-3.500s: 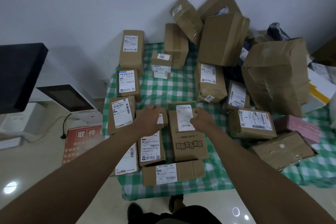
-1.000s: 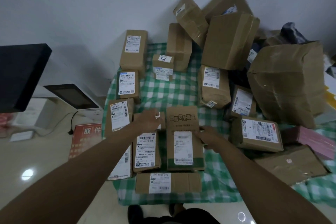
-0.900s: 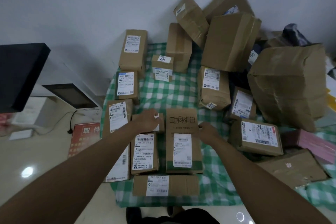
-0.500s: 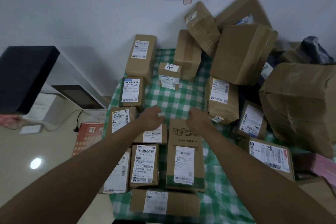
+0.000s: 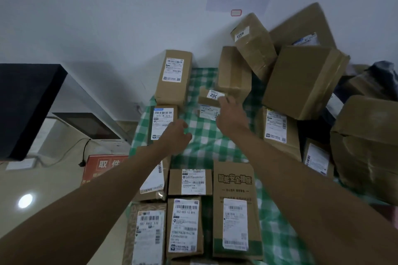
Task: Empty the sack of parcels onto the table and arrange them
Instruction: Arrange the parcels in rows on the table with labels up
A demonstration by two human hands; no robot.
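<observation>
Cardboard parcels: brown boxes with white barcode labels cover a table under a green-and-white checked cloth (image 5: pixel 206 133).
Change in reach: both arms stretch farther over the table than 0.5 s ago, when the hands hovered at the far end of the tall brown carton with printed characters (image 5: pixel 235 208).
Change at that carton: it lies flat near the front edge with its white label toward the person, and neither hand touches it.
Right hand (image 5: pixel 231 117): at the small brown box tagged 302 (image 5: pixel 210 103) in the middle of the far half; fingertips meet the box's right edge, though blur hides whether they curl round it.
Left hand (image 5: pixel 177 133): over bare cloth just right of the flat brown labelled parcel at the left edge (image 5: pixel 162 123), fingers loosely curled and holding nothing.
Left edge: 2 labelled parcels stand in a line along the cloth's left border, the farther long brown box (image 5: pixel 174 76) close to the white wall (image 5: pixel 107 17).
Front rows: 4 labelled parcels sit packed side by side left of the printed carton.
Right side: a leaning heap of large brown cartons (image 5: pixel 301 79) fills the far right corner.
Open room: a patch of bare checked cloth lies between the hands, the front rows and the heap.
</observation>
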